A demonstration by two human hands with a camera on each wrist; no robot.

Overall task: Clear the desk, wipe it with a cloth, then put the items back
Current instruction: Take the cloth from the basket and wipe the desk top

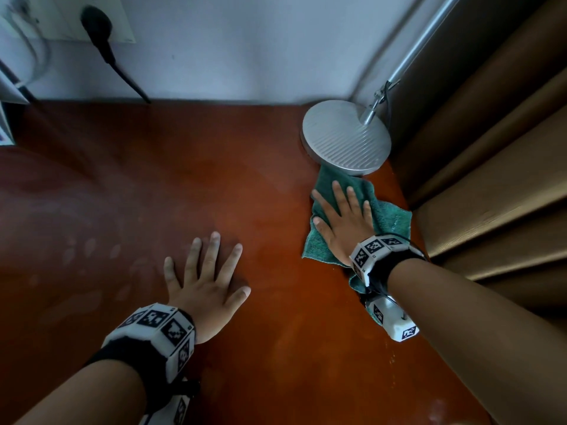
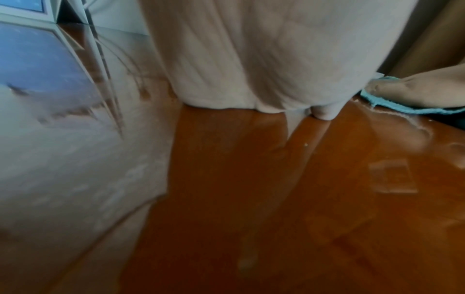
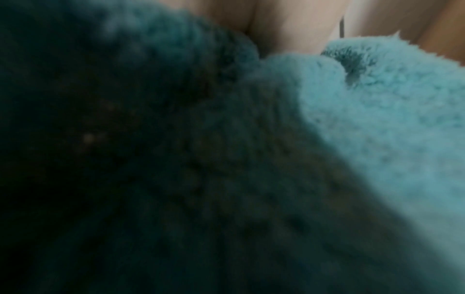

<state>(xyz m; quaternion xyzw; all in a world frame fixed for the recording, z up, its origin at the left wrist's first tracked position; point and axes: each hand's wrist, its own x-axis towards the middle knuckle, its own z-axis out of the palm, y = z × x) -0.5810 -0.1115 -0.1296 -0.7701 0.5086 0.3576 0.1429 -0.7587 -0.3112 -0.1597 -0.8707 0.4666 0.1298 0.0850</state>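
Right grip (image 1: 340, 222) lies flat, fingers straight, pressing the green cloth (image 1: 389, 219) against the lamp base (image 1: 346, 138); left grip (image 1: 205, 283) rests spread-fingered on the desk (image 1: 153, 194).

Dim light; wrist views blurred, edges warped.
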